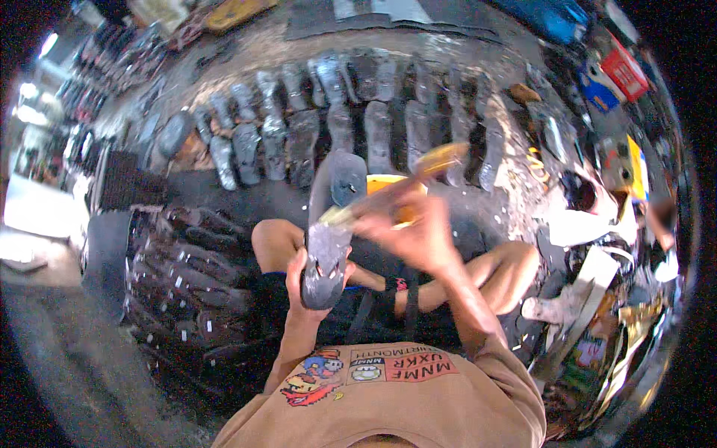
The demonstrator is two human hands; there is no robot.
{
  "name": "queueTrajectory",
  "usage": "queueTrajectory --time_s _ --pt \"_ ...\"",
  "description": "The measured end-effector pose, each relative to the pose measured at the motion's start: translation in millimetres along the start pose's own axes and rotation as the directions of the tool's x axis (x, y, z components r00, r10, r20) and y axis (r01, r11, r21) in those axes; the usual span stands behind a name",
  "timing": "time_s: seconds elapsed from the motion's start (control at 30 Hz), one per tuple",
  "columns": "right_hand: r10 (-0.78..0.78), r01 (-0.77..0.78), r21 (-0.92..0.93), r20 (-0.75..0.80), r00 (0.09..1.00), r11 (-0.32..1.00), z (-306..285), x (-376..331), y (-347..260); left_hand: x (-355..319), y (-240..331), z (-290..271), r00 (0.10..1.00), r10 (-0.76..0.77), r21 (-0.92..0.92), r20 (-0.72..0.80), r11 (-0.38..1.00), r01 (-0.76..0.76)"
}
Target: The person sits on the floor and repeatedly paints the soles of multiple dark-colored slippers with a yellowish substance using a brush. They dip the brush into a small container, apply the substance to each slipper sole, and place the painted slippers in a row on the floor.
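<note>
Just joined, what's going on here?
A person sitting cross-legged on the floor holds a grey shoe sole in the left hand. The right hand, blurred, grips a brush-like tool, its pale end at the sole's surface; whether it touches is unclear. Behind the tool is a yellow container, partly hidden. Further out, dark soles lie in rows on the ground, and dark footwear pieces are piled to the person's left.

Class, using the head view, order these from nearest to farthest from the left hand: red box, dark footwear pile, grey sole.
1. Grey sole: held in the left hand.
2. Dark footwear pile: off to the left.
3. Red box: far upper right.
</note>
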State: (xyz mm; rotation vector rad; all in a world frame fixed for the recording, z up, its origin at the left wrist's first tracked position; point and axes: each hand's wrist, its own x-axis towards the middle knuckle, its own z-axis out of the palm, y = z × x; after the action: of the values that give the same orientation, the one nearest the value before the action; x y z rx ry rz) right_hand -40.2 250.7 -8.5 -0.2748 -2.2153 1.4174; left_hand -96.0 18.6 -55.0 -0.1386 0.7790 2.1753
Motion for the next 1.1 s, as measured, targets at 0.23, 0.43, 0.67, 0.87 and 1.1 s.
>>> queueTrajectory --time_s 0.23,0.43,0.67,0.87,1.1 --pt "-0.447 0.398 -0.304 -0.113 0.887 0.866 -1.1 14.0 -4.2 -6.1 -13.5 8.8 0.999 -0.042 0.010 0.002 0.999 0.042" --pt "-0.040 0.026 -0.047 -0.318 0.947 0.999 -19.8 6.1 -15.2 -4.1 -9.3 -32.4 0.955 -0.171 0.193 0.243 0.973 0.125" --pt "-0.071 0.045 -0.120 -0.219 0.973 0.992 -46.7 6.3 -29.2 0.1 -1.0 -26.5 0.926 -0.275 0.362 0.260 0.916 0.171" --pt "-0.008 0.021 0.096 -0.137 0.991 0.995 -44.1 -3.8 -30.3 9.5 -20.6 -2.1 0.982 0.098 0.679 0.159 0.712 -0.181" --pt "-0.226 0.206 -0.154 -0.128 0.966 0.966 -1.2 -54.9 -27.7 31.1 -18.1 -5.3 0.981 0.006 0.238 0.196 0.970 -0.053"
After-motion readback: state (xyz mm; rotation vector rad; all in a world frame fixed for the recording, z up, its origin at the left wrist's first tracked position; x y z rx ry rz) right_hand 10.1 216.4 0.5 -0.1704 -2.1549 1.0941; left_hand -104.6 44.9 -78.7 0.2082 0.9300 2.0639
